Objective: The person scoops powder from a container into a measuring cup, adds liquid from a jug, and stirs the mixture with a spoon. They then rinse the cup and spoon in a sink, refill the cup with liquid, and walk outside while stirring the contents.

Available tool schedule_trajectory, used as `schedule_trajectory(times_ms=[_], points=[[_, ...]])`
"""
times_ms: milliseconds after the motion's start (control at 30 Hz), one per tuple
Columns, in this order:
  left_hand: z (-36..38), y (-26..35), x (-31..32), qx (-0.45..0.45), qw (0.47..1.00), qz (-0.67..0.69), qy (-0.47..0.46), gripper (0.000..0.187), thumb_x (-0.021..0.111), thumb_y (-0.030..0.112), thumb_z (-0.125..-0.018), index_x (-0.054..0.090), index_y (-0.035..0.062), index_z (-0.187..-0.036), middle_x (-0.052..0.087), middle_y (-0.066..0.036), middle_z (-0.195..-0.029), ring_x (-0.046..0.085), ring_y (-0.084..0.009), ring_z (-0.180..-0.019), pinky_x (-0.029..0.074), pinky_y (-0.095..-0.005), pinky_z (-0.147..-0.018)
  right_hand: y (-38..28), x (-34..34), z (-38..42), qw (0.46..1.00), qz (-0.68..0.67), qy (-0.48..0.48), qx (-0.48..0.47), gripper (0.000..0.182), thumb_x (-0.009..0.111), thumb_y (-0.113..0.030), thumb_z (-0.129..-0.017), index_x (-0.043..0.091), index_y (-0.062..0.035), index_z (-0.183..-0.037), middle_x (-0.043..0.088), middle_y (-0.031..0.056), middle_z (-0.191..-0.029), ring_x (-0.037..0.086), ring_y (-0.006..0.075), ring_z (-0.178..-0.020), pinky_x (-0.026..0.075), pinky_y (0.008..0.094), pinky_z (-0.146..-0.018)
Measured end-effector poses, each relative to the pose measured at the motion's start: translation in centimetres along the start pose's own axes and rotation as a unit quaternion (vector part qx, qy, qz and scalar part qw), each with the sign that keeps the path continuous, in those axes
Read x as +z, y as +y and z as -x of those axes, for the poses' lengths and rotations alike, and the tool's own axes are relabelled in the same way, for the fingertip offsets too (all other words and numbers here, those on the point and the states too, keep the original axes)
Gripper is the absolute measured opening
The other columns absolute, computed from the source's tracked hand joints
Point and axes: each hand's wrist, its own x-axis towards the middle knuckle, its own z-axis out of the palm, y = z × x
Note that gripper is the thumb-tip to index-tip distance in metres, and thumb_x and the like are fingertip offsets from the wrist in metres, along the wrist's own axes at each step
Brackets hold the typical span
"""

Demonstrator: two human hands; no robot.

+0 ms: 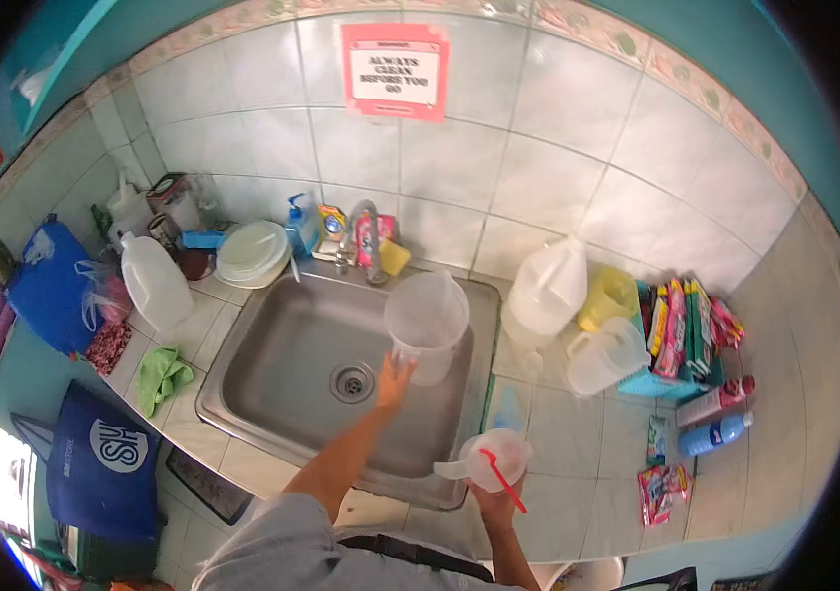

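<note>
Over the right side of the sink [272, 369] is a large clear plastic pitcher [427, 325], below the faucet [373, 241]. My left hand [395, 382] reaches across the basin and grips the pitcher's near left side, where the handle seems to be; the fingers partly hide it. A smaller clear measuring cup [509, 455] is in my right hand [491, 500], above the counter right of the sink. A red spoon [504, 481] leans across that cup, its handle sticking out toward me. The right fingers are mostly hidden under the cup.
Right of the sink stand a white jug [545, 291], a yellow pitcher [609, 295], another clear pitcher [607, 357] and a teal basket [671, 379] of packets. Bottles [715, 433] lie beyond. On the left are plates [253, 254], a white jug [156, 283] and a green cloth [163, 378].
</note>
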Motion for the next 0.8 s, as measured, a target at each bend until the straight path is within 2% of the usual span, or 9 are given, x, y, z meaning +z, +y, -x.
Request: schedule_trajectory(times_ms=[67,167,267,400,433,467,567,633,800], points=[[0.4,1.4,-1.4,-0.014,0.986,-0.157,-0.059,0.075,0.056,0.045,-0.083,0.028,-0.0072,-0.129,0.044,-0.026,-0.125,0.043,-0.028,-0.117,0.035,-0.0346,-0.095,-3.2,2.2,-0.6,0.997,-0.07,-0.026,0.032,0.062,0.079,-0.013,-0.06,0.046,-0.0054,-0.112,0.055,0.0101,-0.105,0.054,0.0231,-0.097,0.044,0.0338,-0.085],[0.6,0.7,-2.7,-0.015,0.99,-0.14,-0.018,0.078,0.054,0.051,-0.081,0.03,-0.0061,-0.127,0.044,-0.026,-0.123,0.045,-0.0291,-0.115,0.036,-0.0365,-0.094,-5.2,5.2,-2.1,0.994,-0.028,-0.089,-0.057,0.065,0.081,-0.013,-0.058,0.046,-0.0046,-0.113,0.054,0.0102,-0.108,0.053,0.0231,-0.1,0.043,0.0337,-0.086],[0.9,1.7,-5.2,-0.019,0.98,-0.149,-0.131,0.072,0.056,0.05,-0.08,0.035,-0.0028,-0.125,0.047,-0.022,-0.12,0.046,-0.0279,-0.113,0.037,-0.0378,-0.093,-7.7,9.1,-5.2,0.981,-0.026,-0.15,-0.121,0.077,0.083,-0.016,-0.056,0.042,-0.0015,-0.119,0.05,0.012,-0.115,0.05,0.0243,-0.106,0.041,0.0346,-0.09],[-4.4,-14.9,-9.7,0.195,0.933,-0.168,-0.252,0.059,0.053,0.034,-0.088,0.026,0.0137,-0.136,0.032,-0.009,-0.137,0.033,-0.0213,-0.125,0.029,-0.037,-0.105,-7.6,14.6,-9.0,0.972,-0.021,-0.148,-0.184,0.08,0.082,-0.021,-0.058,0.04,-0.0007,-0.122,0.05,0.0125,-0.114,0.05,0.0242,-0.106,0.04,0.0353,-0.089],[-4.8,-13.1,-6.9,0.115,0.925,-0.33,-0.149,0.046,0.051,0.027,-0.088,0.039,0.0052,-0.127,0.047,-0.012,-0.122,0.048,-0.0236,-0.11,0.042,-0.0335,-0.09,-7.8,15.9,-9.8,0.974,-0.061,-0.157,-0.154,0.077,0.081,-0.021,-0.059,0.04,-0.0007,-0.122,0.051,0.0127,-0.113,0.05,0.0239,-0.105,0.041,0.0351,-0.088],[-4.8,-11.2,-7.5,0.085,0.977,-0.154,-0.121,0.043,0.051,0.025,-0.088,0.042,0.0054,-0.124,0.048,-0.011,-0.122,0.048,-0.022,-0.109,0.041,-0.0345,-0.091,-8.2,17.1,-10.6,0.973,-0.101,-0.164,-0.124,0.075,0.08,-0.022,-0.06,0.041,-0.0007,-0.121,0.051,0.0128,-0.112,0.051,0.0236,-0.104,0.041,0.035,-0.087],[-5.2,-3.8,-10.0,0.093,0.993,-0.075,0.014,0.03,0.052,0.019,-0.086,0.052,0.0042,-0.113,0.055,-0.01,-0.112,0.052,-0.0197,-0.1,0.042,-0.0343,-0.085,-8.0,20.5,-12.9,0.974,-0.121,-0.175,-0.08,0.069,0.077,-0.022,-0.063,0.041,-0.0003,-0.119,0.053,0.0133,-0.109,0.052,0.0222,-0.101,0.042,0.0341,-0.084],[-7.8,-0.5,-11.1,0.03,0.998,0.06,0.007,0.033,0.05,0.02,-0.087,0.048,0.003,-0.116,0.054,-0.012,-0.111,0.05,-0.0189,-0.102,0.042,-0.0332,-0.086,-7.7,22.4,-14.4,0.975,-0.116,-0.172,-0.078,0.067,0.076,-0.02,-0.064,0.042,0.0002,-0.117,0.053,0.0133,-0.107,0.053,0.0214,-0.099,0.043,0.0331,-0.083],[-15.6,2.2,-12.2,0.294,0.921,-0.25,0.055,0.041,0.057,0.019,-0.081,0.042,0.0043,-0.117,0.054,-0.016,-0.105,0.057,-0.0285,-0.092,0.047,-0.0335,-0.076,-8.0,25.3,-16.8,0.982,-0.114,-0.149,-0.036,0.064,0.075,-0.016,-0.063,0.042,0.0012,-0.115,0.054,0.0117,-0.105,0.054,0.0202,-0.096,0.045,0.0311,-0.08]])
